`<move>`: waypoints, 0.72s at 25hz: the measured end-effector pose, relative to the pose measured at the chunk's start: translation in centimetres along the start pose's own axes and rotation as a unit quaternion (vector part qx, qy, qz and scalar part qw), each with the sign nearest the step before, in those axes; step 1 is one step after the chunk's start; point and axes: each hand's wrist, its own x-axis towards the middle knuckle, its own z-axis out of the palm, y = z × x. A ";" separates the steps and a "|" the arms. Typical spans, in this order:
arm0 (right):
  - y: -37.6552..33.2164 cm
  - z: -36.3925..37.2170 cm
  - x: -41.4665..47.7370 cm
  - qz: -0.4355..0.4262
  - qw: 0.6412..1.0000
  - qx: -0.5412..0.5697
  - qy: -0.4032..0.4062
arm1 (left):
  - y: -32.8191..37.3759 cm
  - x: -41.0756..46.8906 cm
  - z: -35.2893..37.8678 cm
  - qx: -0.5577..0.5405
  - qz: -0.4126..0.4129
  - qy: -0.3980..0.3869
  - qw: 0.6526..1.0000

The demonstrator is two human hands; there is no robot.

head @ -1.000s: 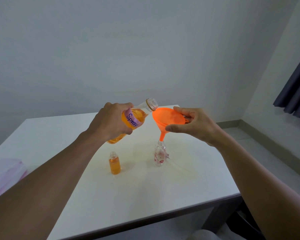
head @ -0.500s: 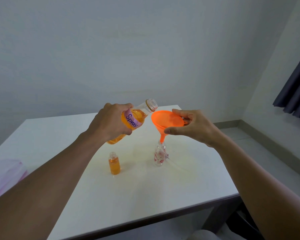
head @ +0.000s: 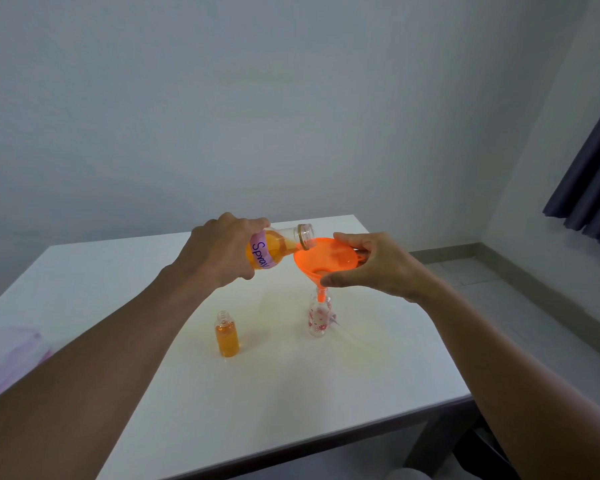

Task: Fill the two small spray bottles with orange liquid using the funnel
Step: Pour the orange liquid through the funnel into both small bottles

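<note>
My left hand (head: 219,252) grips a clear bottle (head: 277,245) of orange liquid with a purple "Spray" label, tipped nearly level so its open mouth is over the funnel's rim. My right hand (head: 374,268) holds the orange funnel (head: 322,261) by its rim. The funnel's spout sits in the neck of a small flower-printed spray bottle (head: 318,315) standing on the white table (head: 291,393). A little orange liquid shows at the funnel's bottom. To the left stands a second small bottle (head: 226,336), uncapped and nearly full of orange liquid.
A pale purple plastic bag (head: 7,355) lies at the table's left edge. The table's front edge runs near my forearms. A dark curtain (head: 596,188) hangs at the right, and a thin clear tube lies on the table right of the printed bottle.
My left hand tilted the large bottle further down until its mouth reached the funnel's rim. My right hand lowered the funnel so its spout entered the printed bottle's neck.
</note>
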 end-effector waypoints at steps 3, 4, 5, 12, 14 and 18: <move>0.0 0.0 0.0 0.002 1.000 -0.003 -0.002 | 0.2 0.1 -0.4 0.019 0.003 -0.006 1.000; 0.0 0.0 0.0 0.003 1.000 -0.003 -0.002 | 0.3 0.1 -0.6 0.025 0.006 -0.005 1.000; 0.0 -0.1 0.0 0.002 1.000 -0.003 -0.002 | 0.4 0.1 -0.8 0.031 0.009 -0.004 0.999; -0.1 0.0 -0.1 0.004 1.000 -0.004 0.001 | 0.4 0.1 -1.2 0.049 0.020 -0.006 0.999; 0.0 0.0 -0.1 0.005 1.000 -0.002 0.000 | 0.5 0.1 -1.2 0.054 0.021 -0.007 0.998; -0.2 0.1 -0.1 0.002 1.000 -0.003 0.000 | 0.5 0.1 -1.4 0.061 0.022 -0.006 0.998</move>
